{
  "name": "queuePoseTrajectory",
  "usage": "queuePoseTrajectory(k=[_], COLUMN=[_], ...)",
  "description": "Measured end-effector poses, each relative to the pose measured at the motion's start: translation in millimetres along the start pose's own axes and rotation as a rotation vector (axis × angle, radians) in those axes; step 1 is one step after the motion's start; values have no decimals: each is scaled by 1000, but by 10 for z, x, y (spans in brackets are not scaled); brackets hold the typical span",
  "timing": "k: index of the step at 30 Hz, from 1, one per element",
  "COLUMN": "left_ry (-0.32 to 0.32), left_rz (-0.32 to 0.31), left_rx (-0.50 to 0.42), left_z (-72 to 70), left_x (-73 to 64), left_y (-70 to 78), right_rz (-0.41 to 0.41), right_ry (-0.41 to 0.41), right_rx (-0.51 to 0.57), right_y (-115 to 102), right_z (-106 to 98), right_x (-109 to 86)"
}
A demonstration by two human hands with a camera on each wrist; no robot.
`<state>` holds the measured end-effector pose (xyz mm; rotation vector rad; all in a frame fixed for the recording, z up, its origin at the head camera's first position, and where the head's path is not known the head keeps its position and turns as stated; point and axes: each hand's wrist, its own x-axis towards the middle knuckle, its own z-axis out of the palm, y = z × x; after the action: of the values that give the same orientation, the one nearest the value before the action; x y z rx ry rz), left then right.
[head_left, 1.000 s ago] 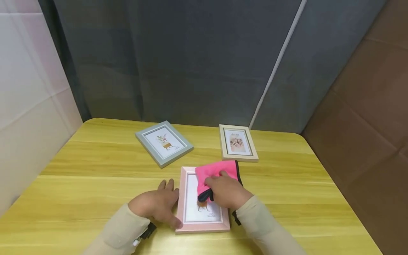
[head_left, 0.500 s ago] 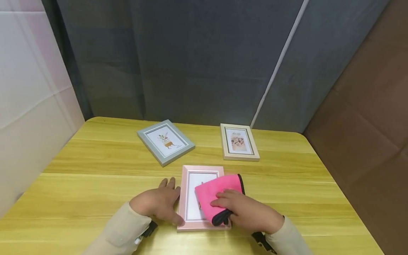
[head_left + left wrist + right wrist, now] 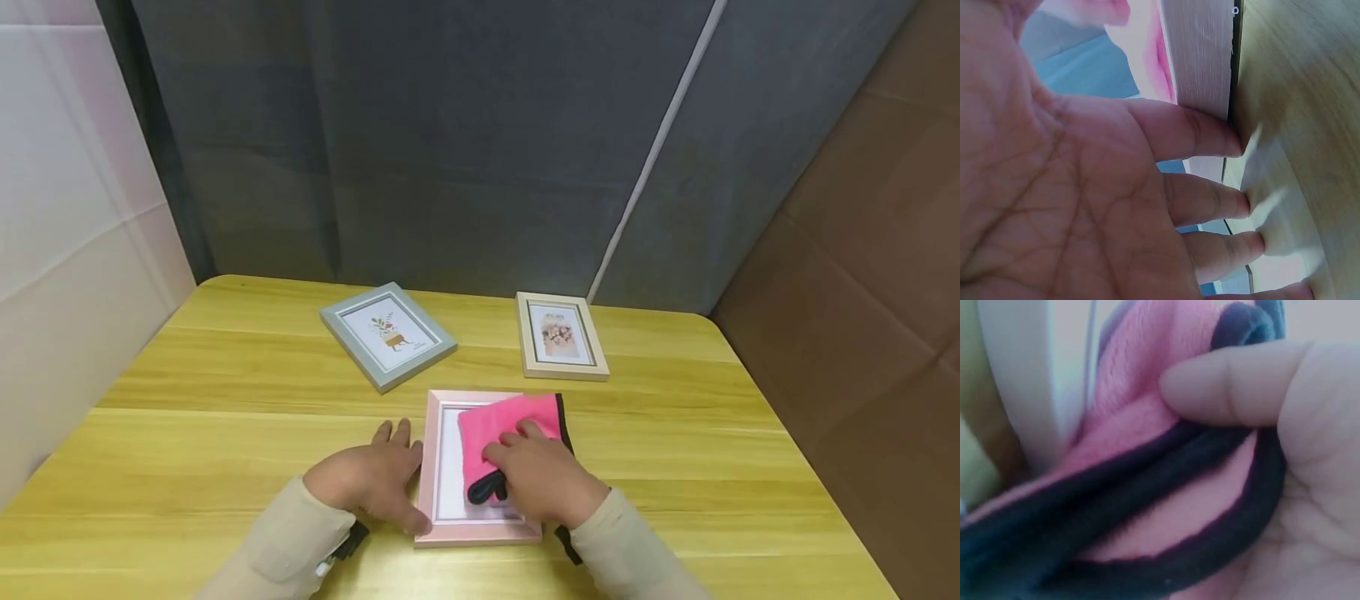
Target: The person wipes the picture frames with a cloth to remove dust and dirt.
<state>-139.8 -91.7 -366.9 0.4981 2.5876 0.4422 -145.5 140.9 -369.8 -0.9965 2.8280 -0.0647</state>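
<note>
A pink picture frame (image 3: 476, 534) lies flat on the table in the head view, partly covered by a folded pink cloth (image 3: 491, 429) with black edging. My right hand (image 3: 551, 479) grips this cloth against the glass. In the right wrist view the thumb (image 3: 1229, 387) pinches the cloth's folds (image 3: 1141, 369). At the frame's left side rests my left hand (image 3: 367, 479), its thumb on the lower left corner. The left wrist view has the fairly straight fingers (image 3: 1185, 131) beside the frame's side edge (image 3: 1200, 56), tips at the tabletop. The cloth hides much of the picture.
A grey-blue picture frame (image 3: 352, 346) lies angled at the back left of the wood-grain table (image 3: 187, 467). Farther right, a cream picture frame (image 3: 566, 372) lies near the back edge. A dark grey curtain (image 3: 450, 150) hangs behind.
Over the pink frame, the right hand and cloth slid down and to the right, then back up and left. The left hand has stayed in place.
</note>
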Motion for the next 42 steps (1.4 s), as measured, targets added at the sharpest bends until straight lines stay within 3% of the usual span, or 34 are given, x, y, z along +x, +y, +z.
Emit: queuePoseTrajectory(k=[4,9,14,19,22,25,33,37,42], left_ry=[-2,-5,2,11,18,16,0,-2,-4], left_rz=[-2,-9,-25,-28,-19,-16,-11,-27,-36], left_rx=[1,-16,-23,-22,-22,-14,-2,-8,-2], left_z=[-3,14,14,-8,-19,-27,-38,-22,11], left_x=[-3,-10,-29,-60,-67,-69,-54,-24,5], left_y=[-11,-49,-79,-84,-74,-61,-20,1,-2], right_rz=[39,-5,-119,-199,-184,-143,23,-2,-79], right_ry=[-9,5,4,-85,-126,-109,-25,-7,-22], right_rx=[50,142,201,168,134,119,262,317,290], right_y=[130,225,214,6,-111,-141,150,283,241], right_z=[4,57,17,-68,-54,-1,48,65,31], right_x=[205,214,16,-316,-427,-395,115,161,-123])
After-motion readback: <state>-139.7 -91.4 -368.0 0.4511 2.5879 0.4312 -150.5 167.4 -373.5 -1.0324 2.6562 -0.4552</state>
